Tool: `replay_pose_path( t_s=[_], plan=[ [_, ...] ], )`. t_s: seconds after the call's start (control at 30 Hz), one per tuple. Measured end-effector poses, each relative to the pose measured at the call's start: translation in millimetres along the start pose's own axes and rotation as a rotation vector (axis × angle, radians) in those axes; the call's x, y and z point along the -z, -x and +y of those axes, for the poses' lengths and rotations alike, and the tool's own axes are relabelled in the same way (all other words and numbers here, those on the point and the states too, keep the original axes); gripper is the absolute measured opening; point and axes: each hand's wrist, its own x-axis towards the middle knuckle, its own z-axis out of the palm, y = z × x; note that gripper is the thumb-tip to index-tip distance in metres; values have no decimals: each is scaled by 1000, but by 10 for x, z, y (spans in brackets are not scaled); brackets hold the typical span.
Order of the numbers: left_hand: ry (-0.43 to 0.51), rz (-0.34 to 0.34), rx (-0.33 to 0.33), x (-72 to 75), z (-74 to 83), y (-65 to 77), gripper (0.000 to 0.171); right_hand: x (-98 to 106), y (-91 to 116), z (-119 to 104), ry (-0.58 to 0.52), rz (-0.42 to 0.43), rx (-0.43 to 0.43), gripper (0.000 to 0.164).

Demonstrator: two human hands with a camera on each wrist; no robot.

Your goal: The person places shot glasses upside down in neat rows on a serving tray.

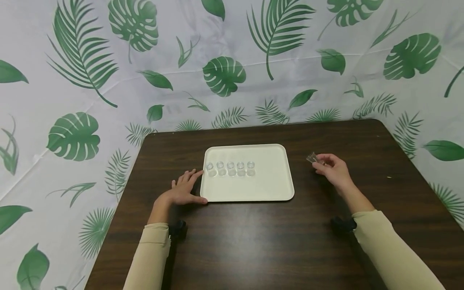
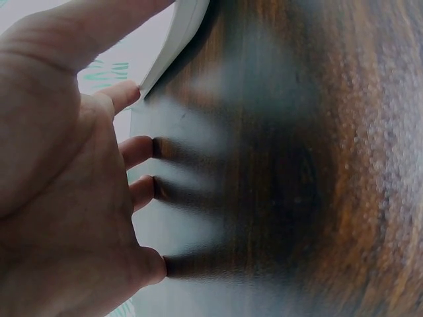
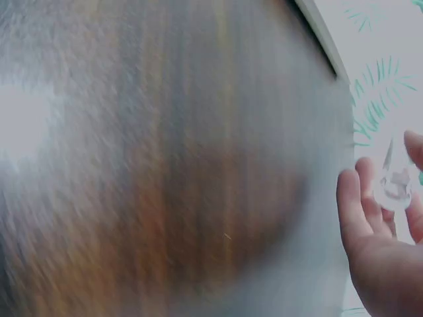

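Observation:
Fingers spread, my left hand (image 1: 182, 193) rests on the table, its thumb and index finger touching the left edge of a cream tray (image 1: 268, 187). The left wrist view shows the other fingertips on the wood. Several small clear jars (image 1: 231, 169) stand in a row on the tray's left and middle part. To the right of the tray, my right hand (image 1: 336, 171) pinches a small clear object (image 1: 311, 158) between thumb and fingers, raised over the table. In the right wrist view this clear object (image 3: 395, 188) looks see-through and tapered; its exact kind is unclear.
The dark wood-grain table (image 1: 239, 241) reaches under both forearms. A white cloth with green leaves (image 1: 224, 76) hangs behind and beside it. Dark bands, worn on both wrists, sit close to the tabletop. A tiny light speck (image 1: 389, 177) lies on the right.

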Motion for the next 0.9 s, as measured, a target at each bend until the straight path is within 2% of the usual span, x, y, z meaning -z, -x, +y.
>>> replay_pose_path(
  t_s=[0.13, 0.27, 0.37, 0.5, 0.7, 0.9],
  plan=[
    [-10, 1, -4, 14, 9, -4, 108, 34, 2, -68, 97, 41, 56, 45],
    [-14, 2, -1, 20, 17, 1, 109, 4, -10, -149, 257, 91, 171, 39],
    [-13, 1, 3, 19, 14, 0, 109, -69, -17, -208, 331, 118, 236, 36],
    [-10, -1, 8, 13, 17, 1, 109, -218, -34, -230, 373, 98, 283, 34],
    [-14, 6, 15, -1, 24, 11, 109, -565, -12, -204, 450, 68, 380, 34],
    [-13, 9, 11, -3, 35, 19, 109, -825, 8, -199, 549, -21, 448, 36]
  ],
)
